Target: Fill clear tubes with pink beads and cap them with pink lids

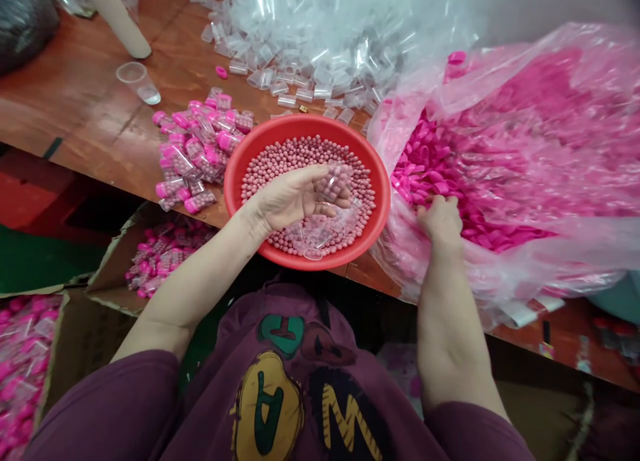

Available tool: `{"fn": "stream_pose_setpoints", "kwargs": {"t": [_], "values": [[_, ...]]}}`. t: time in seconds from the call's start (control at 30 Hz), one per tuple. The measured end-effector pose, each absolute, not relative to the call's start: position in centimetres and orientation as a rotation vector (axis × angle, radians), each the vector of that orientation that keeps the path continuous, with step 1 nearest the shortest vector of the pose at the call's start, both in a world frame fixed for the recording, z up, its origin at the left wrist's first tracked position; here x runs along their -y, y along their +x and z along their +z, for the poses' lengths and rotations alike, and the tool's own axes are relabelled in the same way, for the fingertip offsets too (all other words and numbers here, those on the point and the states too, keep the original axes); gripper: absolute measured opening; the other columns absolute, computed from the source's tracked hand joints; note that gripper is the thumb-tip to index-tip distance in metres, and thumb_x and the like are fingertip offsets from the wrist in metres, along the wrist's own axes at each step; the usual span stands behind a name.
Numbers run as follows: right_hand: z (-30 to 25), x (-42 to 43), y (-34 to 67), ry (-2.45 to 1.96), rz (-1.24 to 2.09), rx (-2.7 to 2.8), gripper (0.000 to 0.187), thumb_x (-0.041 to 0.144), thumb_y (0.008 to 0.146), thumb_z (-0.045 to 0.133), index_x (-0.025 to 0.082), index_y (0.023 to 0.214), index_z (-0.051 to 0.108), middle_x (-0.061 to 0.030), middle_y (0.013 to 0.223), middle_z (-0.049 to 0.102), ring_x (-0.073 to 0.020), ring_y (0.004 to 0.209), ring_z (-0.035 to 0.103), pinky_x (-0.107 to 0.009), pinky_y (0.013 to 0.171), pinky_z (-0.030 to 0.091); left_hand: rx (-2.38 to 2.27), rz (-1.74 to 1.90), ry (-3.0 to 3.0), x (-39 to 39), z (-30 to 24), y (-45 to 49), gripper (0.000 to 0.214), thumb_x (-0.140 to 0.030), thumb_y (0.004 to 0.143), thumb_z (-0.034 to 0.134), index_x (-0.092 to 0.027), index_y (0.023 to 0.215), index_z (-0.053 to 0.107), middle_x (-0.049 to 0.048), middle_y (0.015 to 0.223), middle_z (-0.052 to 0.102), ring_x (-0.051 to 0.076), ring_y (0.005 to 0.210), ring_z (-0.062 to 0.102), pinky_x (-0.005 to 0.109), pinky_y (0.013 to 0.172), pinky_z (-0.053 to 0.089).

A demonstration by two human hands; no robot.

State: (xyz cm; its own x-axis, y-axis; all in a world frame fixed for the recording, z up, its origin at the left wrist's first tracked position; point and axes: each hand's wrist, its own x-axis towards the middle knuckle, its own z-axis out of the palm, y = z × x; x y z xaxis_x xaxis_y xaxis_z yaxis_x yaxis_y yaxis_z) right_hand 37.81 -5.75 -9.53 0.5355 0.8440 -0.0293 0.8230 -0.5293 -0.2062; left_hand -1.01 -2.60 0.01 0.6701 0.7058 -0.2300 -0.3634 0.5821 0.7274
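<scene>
My left hand (293, 198) is closed round a small clear plastic tube (334, 182) with pink beads in it. It hangs over a red basin (233, 181) full of loose pink beads (295, 151). Several clear tubes (313, 238) lie on the beads under my fingers. My right hand (443, 218) reaches into the mouth of a pink plastic bag (530, 128), touching bright pink caps (425, 154). Its fingertips are hidden among the caps, so I cannot see whether it grips one.
Capped, bead-filled tubes (200, 141) are heaped left of the basin. Clear tubes (300, 48) spread across the back of the wooden table (100, 114). A clear cup (137, 81) stands at the left. Below the edge are cardboard boxes (85, 334) of capped tubes.
</scene>
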Motion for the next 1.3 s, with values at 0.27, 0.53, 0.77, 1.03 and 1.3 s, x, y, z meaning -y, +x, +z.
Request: {"fn": "stream_pose_setpoints", "kwargs": {"t": [0.27,0.53,0.77,1.03,1.3], "values": [[-9.0,4.3,38.2,-2.392,0.079,1.211,0.049,-0.007,0.067,0.092,0.029,0.06,0.059,0.0103,0.079,0.027,-0.0151,0.069,0.019,-0.043,0.078,0.037,-0.573,0.755,0.597,4.0,-1.0,-0.2,0.012,-0.021,0.116,0.067,-0.014,0.112,0.076,0.0094,0.097,0.084,0.017,0.084,0.083,0.023,0.071,0.061],[-0.4,6.5,25.3,-1.278,0.429,1.802,0.015,0.027,0.106,0.077,0.031,0.113,0.089,-0.003,0.104,0.084,-0.0224,0.093,0.077,-0.04,0.09,0.064,-0.606,0.705,0.63,4.1,-1.6,0.2,0.01,-0.021,0.11,0.075,-0.013,0.103,0.076,0.0039,0.088,0.077,0.011,0.072,0.07,0.022,0.068,0.054],[0.1,5.2,21.5,-1.113,0.61,2.1,0.014,0.021,0.101,0.079,0.027,0.109,0.088,-0.0049,0.107,0.086,-0.0236,0.094,0.079,-0.04,0.091,0.067,-0.723,0.698,0.639,4.7,-1.4,-0.3,0.013,-0.017,0.103,0.077,-0.013,0.09,0.076,0.0018,0.081,0.07,0.01,0.066,0.063,0.02,0.062,0.052],[-3.6,4.7,23.0,-1.246,0.444,1.96,0.025,0.032,0.11,0.068,0.025,0.128,0.085,-0.0084,0.127,0.086,-0.0245,0.109,0.079,-0.043,0.102,0.067,-0.852,0.843,0.534,4.7,-1.6,-1.0,0.011,-0.024,0.096,0.081,-0.015,0.1,0.078,0.0026,0.084,0.075,0.013,0.065,0.069,0.022,0.054,0.048],[-6.7,4.3,35.7,-2.584,0.317,1.448,0.036,0.012,0.106,0.059,0.01,0.131,0.085,-0.0262,0.15,0.079,-0.0455,0.148,0.069,-0.066,0.131,0.049,-0.868,0.801,0.5,4.5,-1.2,-0.7,0.011,-0.024,0.099,0.079,-0.014,0.101,0.079,0.0034,0.082,0.076,0.014,0.067,0.072,0.021,0.058,0.056]]}}
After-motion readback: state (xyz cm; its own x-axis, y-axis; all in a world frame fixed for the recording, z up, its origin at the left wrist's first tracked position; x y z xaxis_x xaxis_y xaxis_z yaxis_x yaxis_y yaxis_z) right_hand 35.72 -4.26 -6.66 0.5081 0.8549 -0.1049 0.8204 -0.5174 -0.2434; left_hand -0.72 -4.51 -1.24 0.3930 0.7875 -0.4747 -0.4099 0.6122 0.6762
